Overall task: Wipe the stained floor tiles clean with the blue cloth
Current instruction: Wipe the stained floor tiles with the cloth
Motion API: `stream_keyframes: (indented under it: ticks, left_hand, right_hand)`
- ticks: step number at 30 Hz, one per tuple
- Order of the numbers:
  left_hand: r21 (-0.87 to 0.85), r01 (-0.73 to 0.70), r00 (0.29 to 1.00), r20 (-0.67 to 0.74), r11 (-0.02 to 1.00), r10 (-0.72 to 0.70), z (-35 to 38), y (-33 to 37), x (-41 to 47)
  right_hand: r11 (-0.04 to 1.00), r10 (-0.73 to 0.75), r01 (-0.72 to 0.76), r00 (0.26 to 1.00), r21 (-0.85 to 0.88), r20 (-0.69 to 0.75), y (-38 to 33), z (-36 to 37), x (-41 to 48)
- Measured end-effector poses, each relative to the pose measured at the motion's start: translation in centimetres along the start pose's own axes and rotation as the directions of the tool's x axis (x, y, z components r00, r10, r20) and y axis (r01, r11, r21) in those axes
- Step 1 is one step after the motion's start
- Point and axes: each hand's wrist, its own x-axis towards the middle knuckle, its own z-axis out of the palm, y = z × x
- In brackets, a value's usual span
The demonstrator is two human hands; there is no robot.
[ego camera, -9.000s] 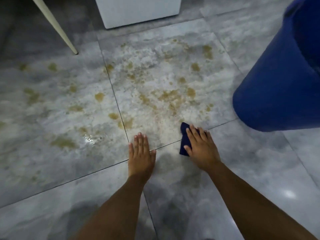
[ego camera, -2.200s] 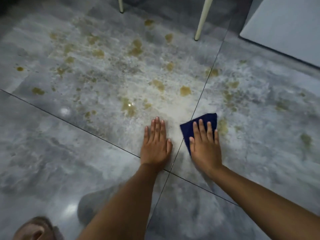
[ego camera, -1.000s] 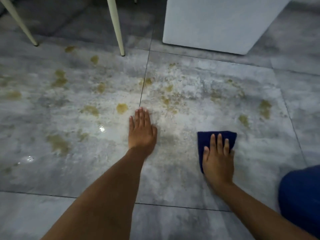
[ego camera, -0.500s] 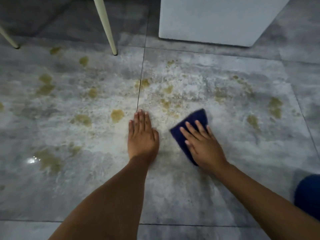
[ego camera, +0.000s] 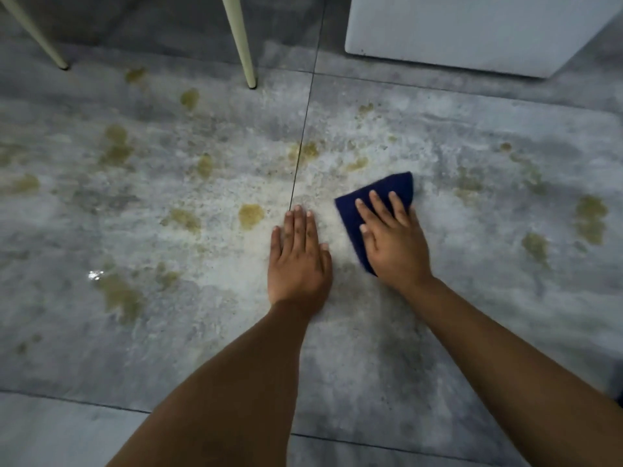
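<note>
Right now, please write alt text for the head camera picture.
A right hand presses a blue cloth on grey floor tiles with yellow-brown stains. The left hand lies flat beside it.

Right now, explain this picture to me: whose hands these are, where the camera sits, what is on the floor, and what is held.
No machine here: a person kneels or leans over a floor, and a camera on their head looks down at both bare hands. The left hand lies flat on the grey tiles, palm down, holding nothing. The right hand presses flat on a folded blue cloth, which lies on the tile. Yellowish-brown stains dot the tiles to both sides, amid pale, grainy residue. At the top stand two cream legs, probably of a chair or table, and a white box-like unit.
</note>
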Motion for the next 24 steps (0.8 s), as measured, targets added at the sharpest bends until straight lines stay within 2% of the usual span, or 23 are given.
stream_keyframes:
  ticks: [2, 4, 7, 10, 12, 14, 17, 19, 22, 24]
  left_hand:
    - [0.005, 0.0, 1.0, -0.008, 1.0, 0.0, 0.1, 0.1, 0.0]
    - [0.008, 0.004, 1.0, -0.013, 1.0, -0.004, 0.3, 0.0, 0.0]
    - [0.005, -0.002, 1.0, -0.024, 1.0, 0.002, 0.5, 0.0, 0.1]
    - [0.008, 0.006, 1.0, -0.021, 1.0, -0.006, 0.3, -0.1, 0.2]
    - [0.004, 0.005, 1.0, -0.009, 1.0, -0.005, 0.0, -0.1, 0.2]
    - [-0.001, 0.009, 1.0, -0.003, 1.0, -0.009, 0.0, 0.2, 0.1]
    - [0.014, 0.016, 1.0, 0.025, 1.0, -0.016, -0.1, 0.3, 0.0]
    - [0.033, 0.008, 0.999, 0.037, 0.999, -0.009, -0.2, 0.5, -0.1]
    - [0.074, 0.004, 0.998, 0.061, 0.997, -0.008, -0.6, 0.7, 0.0]
    - [0.072, 0.022, 0.998, 0.055, 0.997, -0.026, -0.8, 1.1, -0.1]
  right_hand:
    - [0.998, -0.061, 0.06, 0.998, 0.016, 0.023, -1.4, -0.1, 4.2]
    - [0.999, -0.048, 0.047, 0.997, 0.019, 0.059, -0.8, -0.6, 8.7]
    - [0.981, 0.192, -0.192, 0.981, 0.001, 0.029, 3.1, -1.7, 10.6]
    - [0.897, 0.441, -0.439, 0.895, 0.044, -0.068, 5.7, -2.2, 6.5]
    - [0.849, 0.527, -0.52, 0.847, 0.094, -0.066, 4.4, -1.2, 2.3]
    - [0.887, 0.461, -0.459, 0.884, 0.048, -0.08, 1.3, 0.2, -1.0]
    - [0.963, 0.271, -0.27, 0.962, 0.009, -0.029, -0.5, 0.2, 0.7]
    - [0.961, 0.275, -0.275, 0.961, 0.007, 0.019, 1.6, -1.0, 2.5]
    - [0.86, 0.509, -0.507, 0.86, 0.061, -0.03, 5.6, -2.0, -0.7]
    - [0.791, 0.611, -0.609, 0.788, 0.06, -0.067, 5.0, -1.6, -4.6]
